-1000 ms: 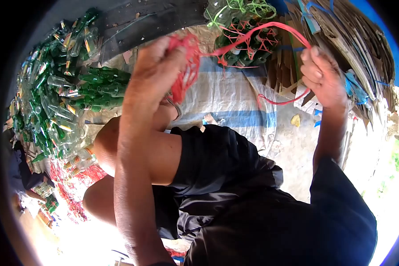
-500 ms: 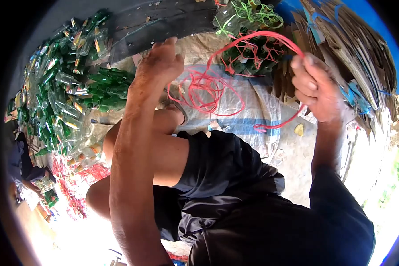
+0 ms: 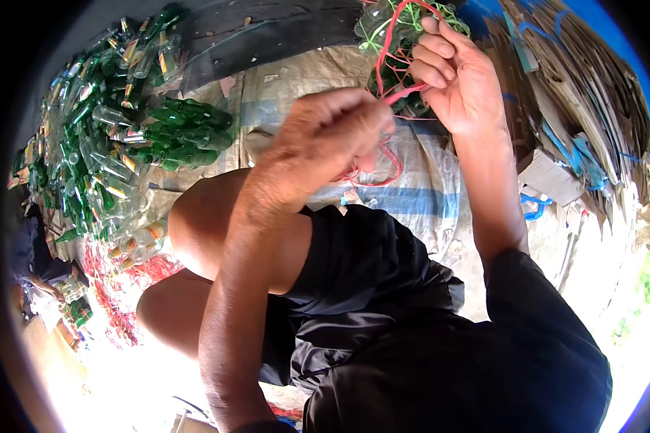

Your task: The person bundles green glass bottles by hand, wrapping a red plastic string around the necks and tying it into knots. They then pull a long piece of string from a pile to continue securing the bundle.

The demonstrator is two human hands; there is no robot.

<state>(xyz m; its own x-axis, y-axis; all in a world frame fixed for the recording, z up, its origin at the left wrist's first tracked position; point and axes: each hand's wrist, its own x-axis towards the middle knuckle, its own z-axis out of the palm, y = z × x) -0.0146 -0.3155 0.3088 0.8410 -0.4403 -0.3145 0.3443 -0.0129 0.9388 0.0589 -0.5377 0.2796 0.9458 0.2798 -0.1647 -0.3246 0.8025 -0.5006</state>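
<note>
A loop of red plastic string (image 3: 389, 36) arcs up between my two hands. My right hand (image 3: 458, 83) is closed on the string with curled fingers, in front of the bundled bottles at the back. Just left of it and lower, my left hand (image 3: 328, 141) has its fingers drawn together, back of the hand to the camera. The string runs to its fingertips, as if pinched there. More red string lies coiled on the woven sheet (image 3: 430, 169), mostly hidden behind my left hand. Green bottles in red netting (image 3: 396, 76) stand partly covered behind my hands.
Many loose glass bottles (image 3: 87, 155) are heaped at left, with green bottles (image 3: 188, 133) lying beside them. Clear bottles in green netting (image 3: 379, 25) sit at the back. Stacked cardboard (image 3: 585, 94) stands at right. Tangled red string (image 3: 115, 289) lies lower left, near another person's hand (image 3: 48, 289).
My right hand has moved up and left with the string. My left hand has come right and down, close to it, now at the string and covering much of the coil.
</note>
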